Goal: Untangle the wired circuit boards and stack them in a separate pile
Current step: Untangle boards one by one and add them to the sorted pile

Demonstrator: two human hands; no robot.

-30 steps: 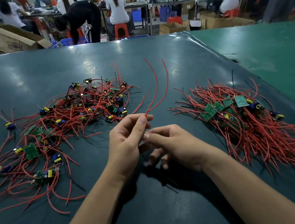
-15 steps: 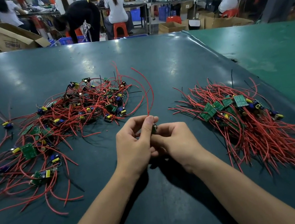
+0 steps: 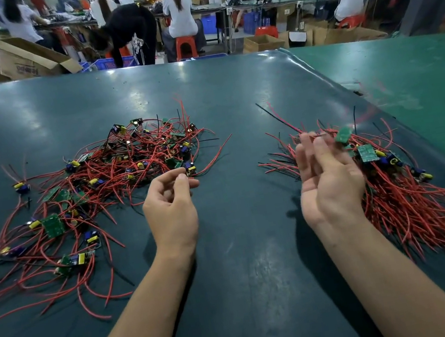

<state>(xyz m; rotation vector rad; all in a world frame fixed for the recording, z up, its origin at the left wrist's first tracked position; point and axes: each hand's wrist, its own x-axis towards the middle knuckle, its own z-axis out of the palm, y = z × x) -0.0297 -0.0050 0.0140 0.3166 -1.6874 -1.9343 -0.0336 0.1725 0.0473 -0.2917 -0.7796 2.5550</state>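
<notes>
Placement step: right hand [image 3: 328,179], fingers extended and blurred, releases a wired board [image 3: 342,135] over the sorted pile [image 3: 416,193] at right. Left hand [image 3: 171,204], loosely curled and grasping nothing, sits beside the tangled heap [image 3: 115,172] at left. Next move likely requires pinching one board there and drawing its wires free.

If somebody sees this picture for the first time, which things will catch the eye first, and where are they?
First, the tangled heap of red wires and small circuit boards on the left of the dark green table. Next, the tidier pile on the right, its wires mostly combed one way. Between them, the left hand hovers with curled fingers, and the right hand is blurred beside a green board.
</notes>
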